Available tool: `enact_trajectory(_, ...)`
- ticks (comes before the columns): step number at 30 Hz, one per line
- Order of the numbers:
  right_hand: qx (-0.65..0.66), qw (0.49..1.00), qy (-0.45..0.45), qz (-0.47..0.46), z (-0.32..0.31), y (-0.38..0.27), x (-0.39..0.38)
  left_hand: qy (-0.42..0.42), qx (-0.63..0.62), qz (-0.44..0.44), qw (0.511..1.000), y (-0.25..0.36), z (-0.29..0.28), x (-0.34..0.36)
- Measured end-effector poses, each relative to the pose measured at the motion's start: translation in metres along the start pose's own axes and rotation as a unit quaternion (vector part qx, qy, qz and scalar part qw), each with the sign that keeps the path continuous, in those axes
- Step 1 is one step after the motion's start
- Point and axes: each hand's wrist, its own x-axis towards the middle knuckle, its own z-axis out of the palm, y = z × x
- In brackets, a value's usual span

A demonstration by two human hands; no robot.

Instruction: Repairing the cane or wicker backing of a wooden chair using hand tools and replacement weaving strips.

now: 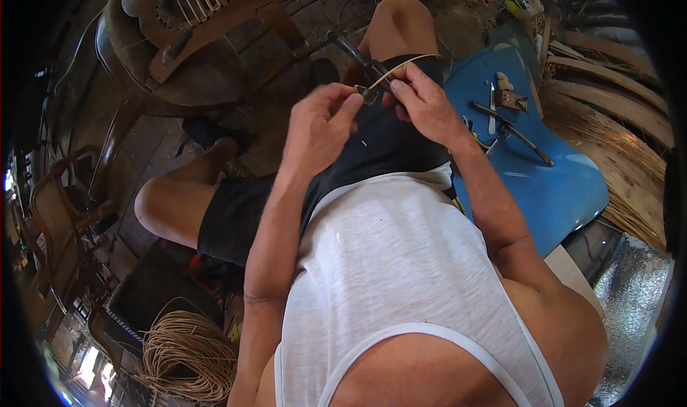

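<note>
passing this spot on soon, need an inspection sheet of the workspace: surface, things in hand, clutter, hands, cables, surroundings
Surface: curved blue sheet at the person's right
Things in hand: thin pale strip, bowed; small piece near its lower end, details unclear
Clutter: brown block, silver blade-like tool and dark slender tool on the sheet
Hands: left hand pinches the small piece; right hand pinches the strip
Cables: nothing seen
Surroundings: cane coil lower left, wooden chairs left, curved wood pieces right

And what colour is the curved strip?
The curved strip is pale tan, showing best in the head view.
</note>
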Motion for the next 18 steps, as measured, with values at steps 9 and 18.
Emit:
enact_trajectory(9, 0.077, 0.996, 0.044, 0.016, 0.003, 0.005, -0.008, -0.024, 0.066, 0.066, 0.995, -0.006, 0.033, 0.012)
enact_trajectory(18, 0.159, 0.986, -0.015, 0.04, -0.004, 0.015, -0.002, -0.041, 0.041, 0.057, 0.997, -0.013, 0.035, 0.008)
